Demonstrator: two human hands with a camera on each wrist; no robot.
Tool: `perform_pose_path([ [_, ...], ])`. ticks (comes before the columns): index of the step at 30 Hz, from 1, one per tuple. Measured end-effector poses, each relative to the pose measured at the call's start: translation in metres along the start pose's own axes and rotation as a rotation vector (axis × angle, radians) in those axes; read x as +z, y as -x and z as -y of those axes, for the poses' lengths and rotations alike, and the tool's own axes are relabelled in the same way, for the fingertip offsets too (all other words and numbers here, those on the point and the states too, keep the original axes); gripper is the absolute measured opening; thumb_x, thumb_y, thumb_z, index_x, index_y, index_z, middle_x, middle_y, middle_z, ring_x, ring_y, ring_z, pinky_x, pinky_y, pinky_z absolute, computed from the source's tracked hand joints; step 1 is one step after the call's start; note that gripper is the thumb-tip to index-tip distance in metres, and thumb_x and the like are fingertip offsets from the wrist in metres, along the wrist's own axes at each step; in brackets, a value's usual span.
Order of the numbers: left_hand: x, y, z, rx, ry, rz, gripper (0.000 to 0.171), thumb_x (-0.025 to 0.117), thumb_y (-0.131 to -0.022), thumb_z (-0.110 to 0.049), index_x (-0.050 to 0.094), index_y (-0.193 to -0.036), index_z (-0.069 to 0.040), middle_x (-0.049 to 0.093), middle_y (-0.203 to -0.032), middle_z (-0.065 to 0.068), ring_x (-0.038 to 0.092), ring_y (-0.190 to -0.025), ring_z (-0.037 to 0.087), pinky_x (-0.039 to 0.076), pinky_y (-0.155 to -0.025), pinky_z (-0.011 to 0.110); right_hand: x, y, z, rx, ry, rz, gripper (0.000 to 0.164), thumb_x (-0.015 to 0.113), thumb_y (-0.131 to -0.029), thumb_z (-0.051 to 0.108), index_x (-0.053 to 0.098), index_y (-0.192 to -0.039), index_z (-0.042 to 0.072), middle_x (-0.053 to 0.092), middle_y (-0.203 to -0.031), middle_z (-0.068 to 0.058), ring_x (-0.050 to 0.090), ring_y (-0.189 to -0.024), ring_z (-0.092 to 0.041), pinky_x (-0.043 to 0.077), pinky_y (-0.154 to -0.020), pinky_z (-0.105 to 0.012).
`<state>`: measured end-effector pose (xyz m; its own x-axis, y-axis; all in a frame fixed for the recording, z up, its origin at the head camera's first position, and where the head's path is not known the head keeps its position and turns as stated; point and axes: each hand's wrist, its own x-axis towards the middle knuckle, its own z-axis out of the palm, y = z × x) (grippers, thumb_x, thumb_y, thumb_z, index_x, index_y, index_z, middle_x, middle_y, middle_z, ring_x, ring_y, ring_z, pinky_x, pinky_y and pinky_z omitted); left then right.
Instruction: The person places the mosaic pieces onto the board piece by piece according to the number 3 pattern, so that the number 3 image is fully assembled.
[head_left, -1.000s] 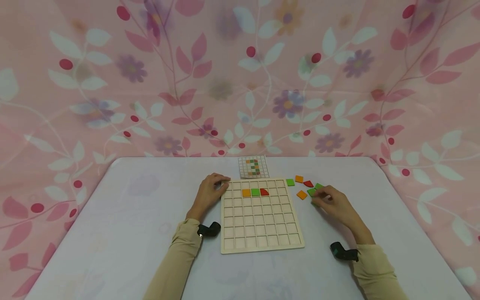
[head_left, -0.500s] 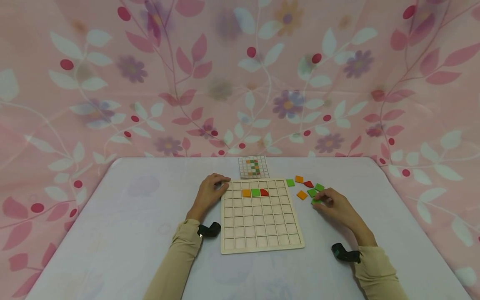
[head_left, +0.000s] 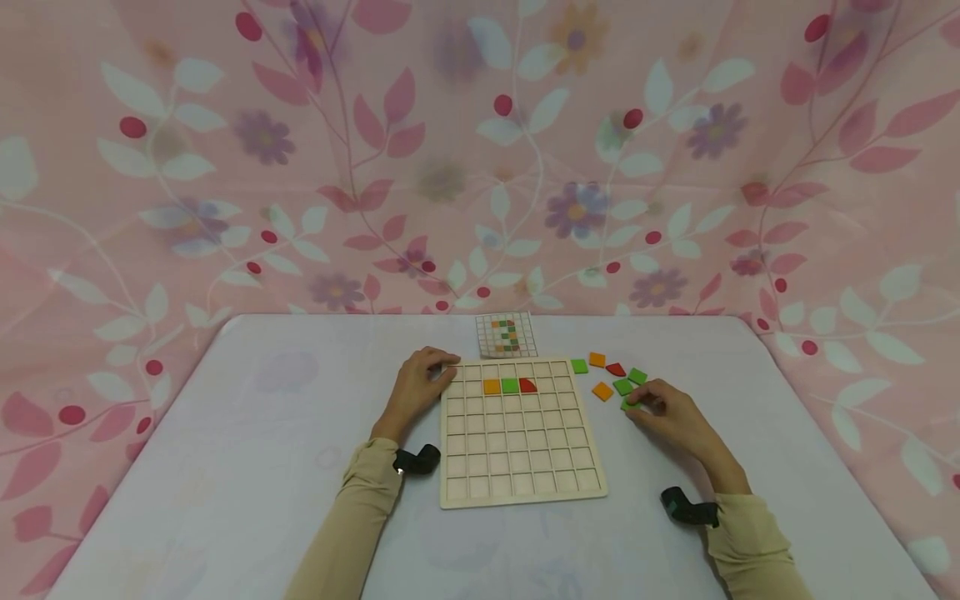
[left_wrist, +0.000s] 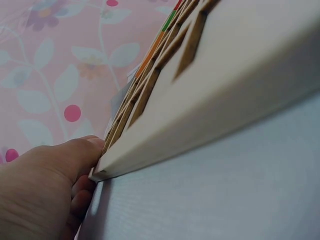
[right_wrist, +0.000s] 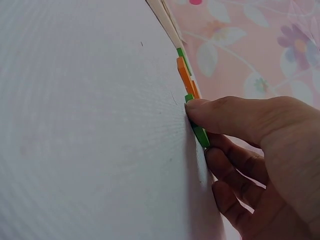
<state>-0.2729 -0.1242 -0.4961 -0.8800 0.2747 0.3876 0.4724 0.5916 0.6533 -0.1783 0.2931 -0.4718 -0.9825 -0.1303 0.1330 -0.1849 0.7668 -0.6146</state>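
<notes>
A pale wooden grid board lies flat on the table. In its upper part sit an orange square tile, a green square tile and a red quarter-round tile, side by side. My left hand holds the board's far left corner, thumb against the rim in the left wrist view. Right of the board, my right hand pinches a green tile at table level, its thumb on the tile's edge. The fingers partly cover that tile.
Loose tiles lie right of the board: orange ones, a red one and several green ones. A pattern card with a coloured grid lies behind the board. A flowered cloth hangs behind the table.
My right hand has drawn slightly down and back towards me, uncovering green tiles beside it, and its fingers now sit on the nearest green tile. The left hand stays at the board's corner.
</notes>
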Motion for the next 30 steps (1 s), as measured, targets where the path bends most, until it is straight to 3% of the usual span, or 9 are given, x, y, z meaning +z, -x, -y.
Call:
perform_pose_path([
  [11,-0.0010,0.0002,-0.0022,-0.005,0.014,-0.005,0.018,0.069,-0.086,-0.015,0.073,-0.103,-0.011,0.067,-0.102,0.008,0.058,-0.089,0.023,0.046,-0.081,0.040,-0.0006,0.0001,0.0005,0.003,0.012,-0.010,0.017,0.073,-0.082,0.016,0.065,-0.096,0.010,0.065,-0.097,-0.005,0.061,-0.096,-0.023,0.046,-0.080,-0.029],
  [30,-0.0014,0.0008,-0.0026,0.021,0.016,-0.015,0.018,0.069,-0.086,-0.014,0.073,-0.103,-0.009,0.067,-0.101,0.009,0.058,-0.089,0.023,0.046,-0.080,0.041,0.0020,-0.0024,0.0050,-0.038,0.013,-0.025,0.019,0.074,-0.081,0.014,0.064,-0.097,0.010,0.065,-0.092,-0.002,0.056,-0.082,-0.008,0.047,-0.074,-0.023],
])
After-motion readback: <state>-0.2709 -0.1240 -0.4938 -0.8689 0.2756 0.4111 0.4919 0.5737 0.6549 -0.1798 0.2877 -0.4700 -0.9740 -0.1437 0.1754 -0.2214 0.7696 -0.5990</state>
